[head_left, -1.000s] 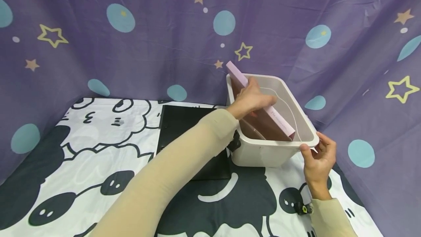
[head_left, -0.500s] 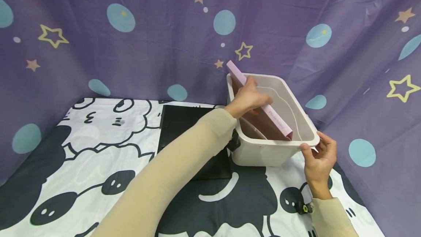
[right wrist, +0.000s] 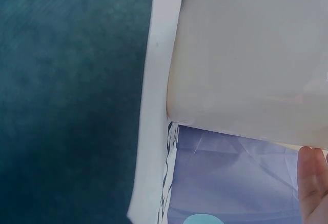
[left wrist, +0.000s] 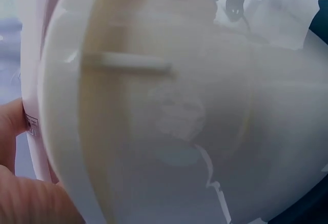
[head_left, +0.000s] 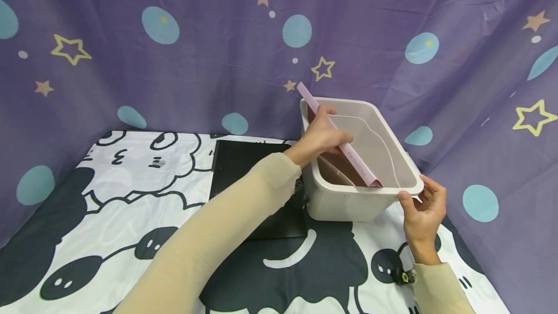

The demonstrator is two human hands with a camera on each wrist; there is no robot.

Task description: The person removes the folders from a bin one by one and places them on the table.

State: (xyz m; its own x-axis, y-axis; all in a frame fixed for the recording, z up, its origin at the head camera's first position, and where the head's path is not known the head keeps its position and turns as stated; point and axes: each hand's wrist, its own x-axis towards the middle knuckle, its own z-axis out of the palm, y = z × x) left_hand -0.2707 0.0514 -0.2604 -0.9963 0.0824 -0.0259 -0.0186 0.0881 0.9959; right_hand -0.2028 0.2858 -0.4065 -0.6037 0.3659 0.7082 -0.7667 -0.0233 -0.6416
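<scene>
A thin pink book [head_left: 359, 164], small lettering along its spine, slants inside a white plastic bin [head_left: 344, 202], its far end sticking up past the rim. My left hand [head_left: 324, 132] grips it from above, thumb and fingers on either side of the spine. In the left wrist view, that hand's fingers [left wrist: 36, 198] show at the pink spine [left wrist: 32, 126] beside the bin's pale wall [left wrist: 169, 106]. My right hand [head_left: 423, 217] pinches the bin's near right corner at the rim. Its fingertips touch the bin's edge in the right wrist view.
Left of the bin lies a flat black rectangular thing [head_left: 240, 159], partly under my left arm. A white cloth [head_left: 131, 217] with black cartoon sheep covers the surface. Behind and to the right hangs a purple curtain [head_left: 209, 52] with stars and blue ovals.
My left hand and the pink book have shifted a little left inside the bin, and the book's spine now looks narrower. The right hand and the bin have stayed in place.
</scene>
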